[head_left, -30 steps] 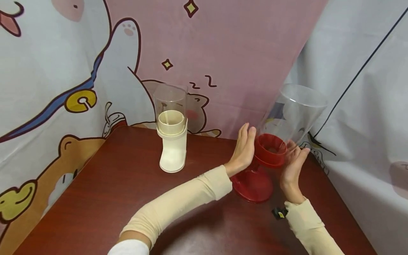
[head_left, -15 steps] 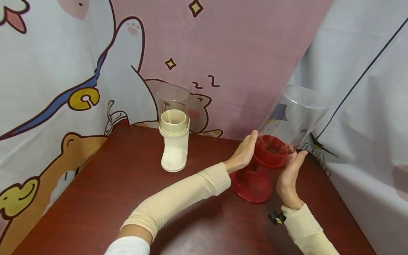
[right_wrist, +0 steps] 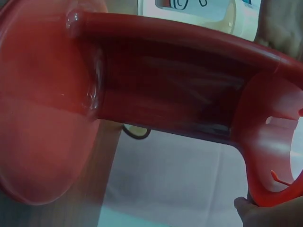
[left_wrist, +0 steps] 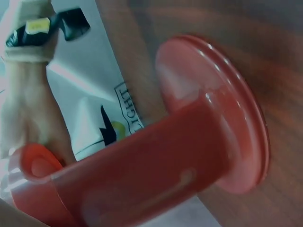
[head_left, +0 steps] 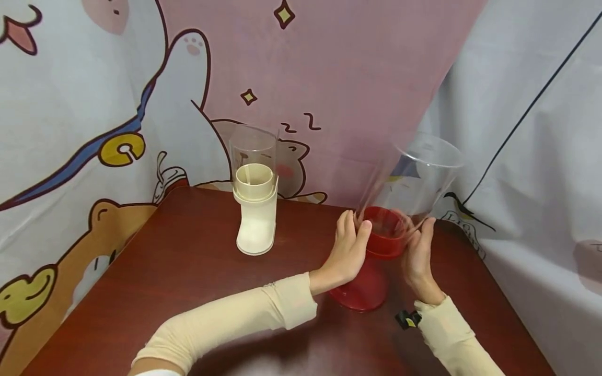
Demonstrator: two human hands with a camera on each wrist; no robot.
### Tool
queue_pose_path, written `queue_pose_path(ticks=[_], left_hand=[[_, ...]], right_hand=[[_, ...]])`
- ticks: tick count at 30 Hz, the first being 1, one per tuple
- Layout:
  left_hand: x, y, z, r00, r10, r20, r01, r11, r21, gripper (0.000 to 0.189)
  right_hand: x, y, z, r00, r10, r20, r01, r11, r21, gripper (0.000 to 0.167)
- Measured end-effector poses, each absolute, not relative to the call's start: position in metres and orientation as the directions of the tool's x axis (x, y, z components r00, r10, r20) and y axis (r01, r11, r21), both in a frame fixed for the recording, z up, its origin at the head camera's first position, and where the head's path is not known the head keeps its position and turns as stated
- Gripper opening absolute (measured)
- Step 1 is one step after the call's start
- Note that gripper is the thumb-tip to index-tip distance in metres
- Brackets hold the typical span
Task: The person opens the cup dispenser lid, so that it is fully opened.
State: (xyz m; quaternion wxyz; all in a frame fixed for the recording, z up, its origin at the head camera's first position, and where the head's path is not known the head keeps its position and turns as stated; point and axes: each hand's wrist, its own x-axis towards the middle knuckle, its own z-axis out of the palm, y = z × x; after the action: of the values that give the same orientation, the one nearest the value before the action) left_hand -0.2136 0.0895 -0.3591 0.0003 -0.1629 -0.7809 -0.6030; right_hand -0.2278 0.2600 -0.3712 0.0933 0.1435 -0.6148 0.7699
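Observation:
A red pedestal stand (head_left: 361, 292) with a round base carries a clear plastic cylinder (head_left: 425, 180) in its ring collar; the whole leans to the right in the head view. My left hand (head_left: 343, 256) holds the left side of the collar, thumb toward me. On the other side my right hand (head_left: 417, 261) grips the collar, its fingers showing through the clear wall. The left wrist view shows the red column (left_wrist: 142, 165) and base, with my right hand (left_wrist: 28, 113) beyond. In the right wrist view, my right thumb (right_wrist: 246, 208) lies at the collar's lower edge.
A cream boot-shaped stand (head_left: 256, 224) with a clear cup (head_left: 254, 141) stands upright at the back left of the brown table (head_left: 188, 261). Printed cloth (head_left: 367, 78) hangs behind and at both sides. A black device (head_left: 408, 319) sits at my right wrist.
Both hands and the red stand have shifted left and slightly toward me, and the cylinder has come along. My left fingers have moved lower along the collar. The cream stand stays put.

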Motion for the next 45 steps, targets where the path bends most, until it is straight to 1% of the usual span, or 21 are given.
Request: queue_pose_path(ticks=[5, 11, 14, 16, 18, 21, 22, 23, 25, 27, 29, 30, 32, 34, 37, 40, 42, 45], left_hand=[[-0.2, 0.077, -0.36, -0.946, 0.268, 0.184, 0.24, 0.194, 0.951, 0.083], [-0.188, 0.064, -0.364, -0.954, 0.238, 0.183, 0.224, 0.155, 0.962, 0.087], [-0.182, 0.056, -0.366, -0.956, 0.234, 0.179, 0.213, 0.13, 0.968, 0.096], [-0.181, 0.051, -0.367, -0.952, 0.243, 0.188, 0.223, 0.127, 0.966, 0.104], [-0.183, 0.047, -0.37, -0.942, 0.252, 0.219, 0.258, 0.13, 0.957, 0.111], [-0.193, 0.038, -0.382, -0.917, 0.266, 0.296, 0.34, 0.139, 0.93, 0.113], [-0.198, 0.035, -0.388, -0.908, 0.277, 0.314, 0.361, 0.136, 0.923, 0.113], [-0.204, 0.031, -0.395, -0.9, 0.293, 0.323, 0.372, 0.129, 0.919, 0.114], [-0.215, 0.024, -0.408, -0.887, 0.336, 0.317, 0.372, 0.111, 0.922, 0.115], [-0.226, 0.018, -0.418, -0.875, 0.395, 0.281, 0.338, 0.082, 0.937, 0.116], [-0.235, 0.015, -0.424, -0.856, 0.452, 0.25, 0.307, 0.055, 0.95, 0.116], [-0.238, 0.014, -0.426, -0.848, 0.472, 0.243, 0.3, 0.047, 0.953, 0.115], [-0.243, 0.013, -0.428, -0.833, 0.497, 0.243, 0.294, 0.026, 0.955, 0.116], [-0.246, 0.014, -0.43, -0.829, 0.5, 0.251, 0.3, 0.019, 0.954, 0.118], [-0.247, 0.017, -0.432, -0.829, 0.489, 0.27, 0.312, 0.004, 0.95, 0.12], [-0.249, 0.022, -0.433, -0.827, 0.483, 0.288, 0.317, -0.023, 0.948, 0.114], [-0.251, 0.025, -0.435, -0.817, 0.488, 0.306, 0.326, -0.046, 0.944, 0.109], [-0.252, 0.027, -0.437, -0.803, 0.497, 0.329, 0.342, -0.069, 0.937, 0.105]], right_hand=[[-0.226, 0.25, -0.372, -0.945, -0.054, 0.322, -0.302, -0.232, -0.925, 0.081], [-0.227, 0.239, -0.374, -0.943, -0.09, 0.32, -0.294, -0.223, -0.93, 0.075], [-0.228, 0.235, -0.374, -0.93, -0.149, 0.337, -0.299, -0.229, -0.926, 0.075], [-0.228, 0.233, -0.374, -0.916, -0.187, 0.355, -0.311, -0.228, -0.923, 0.078], [-0.229, 0.232, -0.374, -0.908, -0.203, 0.367, -0.323, -0.22, -0.92, 0.083], [-0.231, 0.23, -0.373, -0.898, -0.199, 0.393, -0.356, -0.199, -0.913, 0.091], [-0.232, 0.23, -0.373, -0.895, -0.194, 0.401, -0.364, -0.2, -0.909, 0.092], [-0.233, 0.229, -0.373, -0.893, -0.183, 0.411, -0.378, -0.191, -0.906, 0.09], [-0.234, 0.23, -0.37, -0.86, -0.204, 0.468, -0.432, -0.197, -0.88, 0.085], [-0.237, 0.23, -0.36, -0.82, -0.21, 0.533, -0.479, -0.259, -0.839, 0.077], [-0.238, 0.23, -0.342, -0.773, -0.187, 0.606, -0.526, -0.344, -0.778, 0.072], [-0.239, 0.229, -0.331, -0.747, -0.17, 0.642, -0.549, -0.388, -0.741, 0.075], [-0.241, 0.224, -0.306, -0.719, -0.107, 0.687, -0.583, -0.445, -0.68, 0.086], [-0.242, 0.218, -0.284, -0.691, -0.044, 0.721, -0.626, -0.463, -0.628, 0.098], [-0.242, 0.208, -0.268, -0.675, 0.008, 0.738, -0.675, -0.41, -0.613, 0.115], [-0.241, 0.2, -0.269, -0.675, 0.032, 0.737, -0.701, -0.342, -0.626, 0.124], [-0.241, 0.197, -0.274, -0.671, 0.036, 0.741, -0.714, -0.299, -0.633, 0.123], [-0.242, 0.195, -0.28, -0.651, 0.038, 0.758, -0.734, -0.285, -0.616, 0.113]])
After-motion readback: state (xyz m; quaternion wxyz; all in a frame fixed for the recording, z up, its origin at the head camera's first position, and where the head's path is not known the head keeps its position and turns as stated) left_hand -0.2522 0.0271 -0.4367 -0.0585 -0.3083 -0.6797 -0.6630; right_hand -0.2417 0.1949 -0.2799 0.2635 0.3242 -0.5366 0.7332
